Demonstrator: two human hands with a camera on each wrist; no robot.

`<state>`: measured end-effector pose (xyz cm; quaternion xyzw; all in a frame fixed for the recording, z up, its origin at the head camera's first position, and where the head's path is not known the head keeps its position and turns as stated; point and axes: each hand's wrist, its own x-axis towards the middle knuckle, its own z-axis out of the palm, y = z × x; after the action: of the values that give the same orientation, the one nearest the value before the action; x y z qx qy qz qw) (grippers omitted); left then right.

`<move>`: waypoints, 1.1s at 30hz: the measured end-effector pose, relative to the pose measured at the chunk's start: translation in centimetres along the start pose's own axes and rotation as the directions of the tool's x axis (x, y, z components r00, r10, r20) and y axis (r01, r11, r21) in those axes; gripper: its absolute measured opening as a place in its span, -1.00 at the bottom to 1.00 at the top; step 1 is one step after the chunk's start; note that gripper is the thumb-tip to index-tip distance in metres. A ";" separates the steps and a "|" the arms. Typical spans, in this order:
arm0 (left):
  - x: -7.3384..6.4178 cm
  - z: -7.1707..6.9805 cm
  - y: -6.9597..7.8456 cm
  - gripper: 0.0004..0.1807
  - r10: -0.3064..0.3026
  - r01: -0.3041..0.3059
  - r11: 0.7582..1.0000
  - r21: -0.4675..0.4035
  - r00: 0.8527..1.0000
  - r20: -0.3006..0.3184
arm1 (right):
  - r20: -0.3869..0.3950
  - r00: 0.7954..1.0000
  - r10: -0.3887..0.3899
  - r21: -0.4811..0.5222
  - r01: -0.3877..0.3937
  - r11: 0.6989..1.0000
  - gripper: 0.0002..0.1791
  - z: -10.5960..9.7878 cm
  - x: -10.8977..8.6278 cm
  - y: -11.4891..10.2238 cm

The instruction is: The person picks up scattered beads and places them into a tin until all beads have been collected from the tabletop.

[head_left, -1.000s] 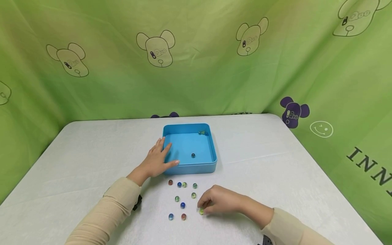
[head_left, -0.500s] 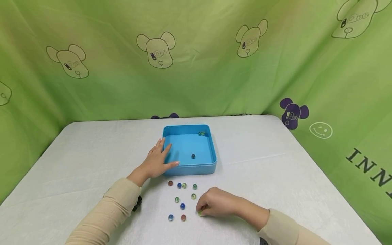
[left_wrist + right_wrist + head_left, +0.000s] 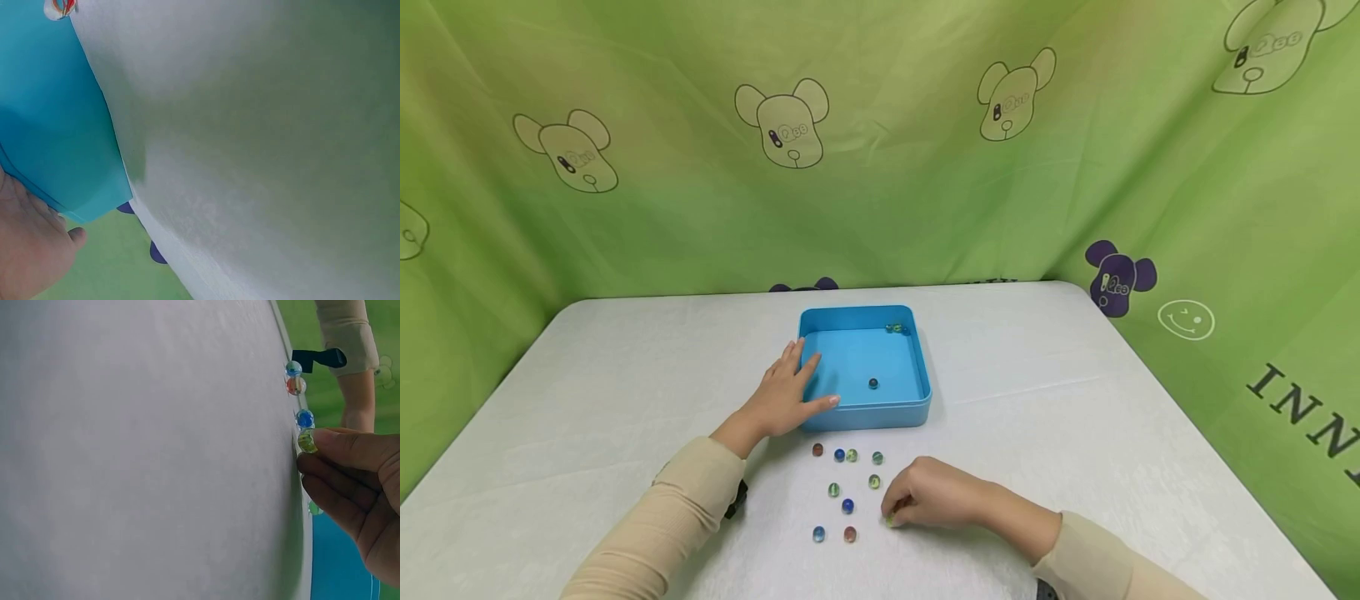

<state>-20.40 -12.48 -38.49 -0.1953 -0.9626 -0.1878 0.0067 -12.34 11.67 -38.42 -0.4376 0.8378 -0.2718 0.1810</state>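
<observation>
My right hand [image 3: 936, 493] pinches a yellow-green glass marble [image 3: 307, 441] between thumb and fingers, low over the white tabletop. Most of that marble is hidden by the fingers in the head view. With fingers spread, my left hand [image 3: 778, 398] rests on the left rim of a square blue box [image 3: 868, 415]. Inside the box lie a dark marble [image 3: 873, 383] near the front and a small cluster of marbles [image 3: 897, 328] in the far right corner. Between box and right hand are loose marbles, including a dark blue marble [image 3: 847, 506] and a reddish marble [image 3: 850, 534].
Other marbles lie spread before the box: a brown marble [image 3: 817, 450], a teal marble [image 3: 877, 458], a green marble [image 3: 833, 490] and a light blue marble [image 3: 818, 534]. A green printed curtain [image 3: 880, 208] hangs behind and beside the white-covered table [image 3: 647, 358].
The right hand has shifted slightly left, and its thumb and fingers have drawn together on the yellow-green marble. My left hand has stayed on the box rim.
</observation>
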 end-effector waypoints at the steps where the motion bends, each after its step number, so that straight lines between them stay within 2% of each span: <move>1: 0.0 0.0 0.0 -0.09 -0.001 0.001 1.000 0.000 1.000 0.001 | -0.005 1.000 -0.002 0.008 0.002 1.000 -0.90 -0.1 0.0 0.1; 11: 0.0 0.2 -0.2 -0.07 -0.009 0.009 1.000 0.002 1.000 0.011 | -0.096 0.995 0.021 0.137 -0.007 0.991 -0.92 -1.0 0.0 1.1; 19: -0.1 0.1 -0.3 -0.08 -0.012 0.012 1.000 -0.001 1.000 0.009 | -0.156 0.988 -0.004 0.141 0.026 0.990 -0.92 -2.2 0.2 1.4; 22: -0.1 0.2 -0.4 -0.08 -0.009 0.009 1.000 -0.002 1.000 0.006 | -0.175 0.985 0.010 0.145 0.016 0.989 -0.90 -2.7 0.5 1.5; 33: 0.1 0.3 -0.3 -0.10 -0.004 0.004 1.000 -0.002 1.000 0.004 | -0.281 0.960 0.013 0.158 0.032 0.987 -0.91 -4.8 1.2 1.6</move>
<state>-20.56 -12.60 -38.84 -0.1937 -0.9628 -0.1883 0.0042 -16.64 12.87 -35.68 -0.3825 0.8282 -0.3987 0.0937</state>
